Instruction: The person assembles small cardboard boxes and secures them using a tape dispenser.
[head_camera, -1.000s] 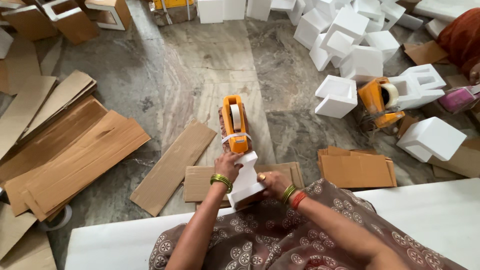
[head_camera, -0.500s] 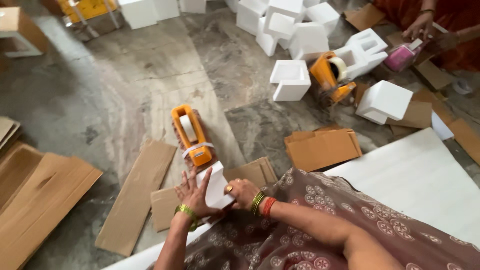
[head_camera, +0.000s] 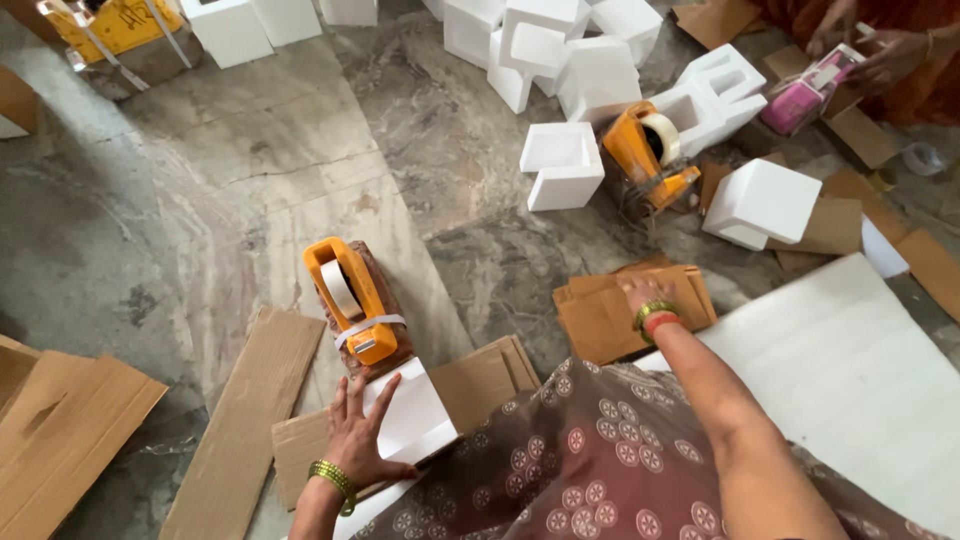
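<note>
- The left hand (head_camera: 360, 432) lies flat, fingers spread, on a small white foam block (head_camera: 412, 420); the palm presses on its left part and nothing is clasped.
- The white foam block rests on a flat cardboard sheet (head_camera: 480, 385) on the floor, just in front of the person's patterned lap.
- Just beyond the fingertips of that hand stands an orange tape dispenser (head_camera: 348, 298) with a roll of clear tape, sitting on a brown block; its near end is very close to the foam block's far edge.
- To the left of the left hand a long cardboard strip (head_camera: 250, 410) lies on the marble floor (head_camera: 250, 200), and further left more flat cardboard (head_camera: 60, 420) is stacked.
- The right hand (head_camera: 637, 293) reaches well away to the right, its fingers resting open on top of a stack of folded brown cardboard pieces (head_camera: 610, 315); whether it pinches a sheet cannot be told.
- Right of that hand lies a large white board (head_camera: 850, 370).
- Beyond the right hand sit a second orange tape dispenser (head_camera: 645, 150) and several white foam boxes (head_camera: 560, 165).
- At the far top right another person's hands (head_camera: 880, 60) hold a pink object (head_camera: 795, 100).
</note>
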